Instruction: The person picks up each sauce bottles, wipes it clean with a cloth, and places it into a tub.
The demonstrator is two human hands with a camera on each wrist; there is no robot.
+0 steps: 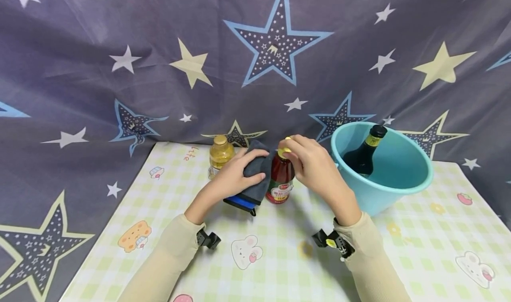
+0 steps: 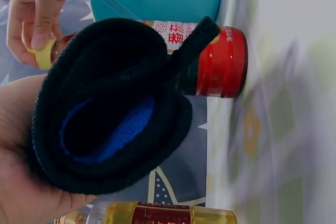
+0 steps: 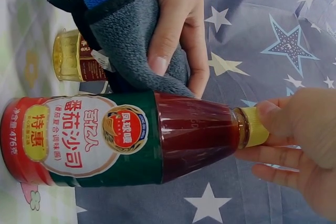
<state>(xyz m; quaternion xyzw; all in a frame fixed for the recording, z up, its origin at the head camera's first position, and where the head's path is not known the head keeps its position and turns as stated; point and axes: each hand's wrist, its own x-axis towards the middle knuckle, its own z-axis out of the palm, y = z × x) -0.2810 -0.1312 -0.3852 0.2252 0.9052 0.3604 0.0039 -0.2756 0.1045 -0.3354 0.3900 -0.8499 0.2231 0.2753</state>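
Observation:
An upright ketchup bottle (image 1: 281,182) with dark red sauce and a green, white and red label is in the middle of the head view. My right hand (image 1: 311,162) pinches its yellow cap (image 3: 256,126) between thumb and fingers. To the left, my left hand (image 1: 237,171) grips a folded grey and blue cloth (image 1: 258,171), thumb on the grey side. In the right wrist view the cloth (image 3: 128,35) lies right along the bottle's side. A black hanging loop sticks out from one cloth corner.
Behind my left hand stands a bottle of yellow liquid (image 1: 221,151) with a gold cap. At the right, a light blue bucket (image 1: 385,200) holds a dark bottle (image 1: 364,153) with a black cap. A checked cloth covers the table (image 1: 275,266); a starry curtain (image 1: 159,18) hangs behind.

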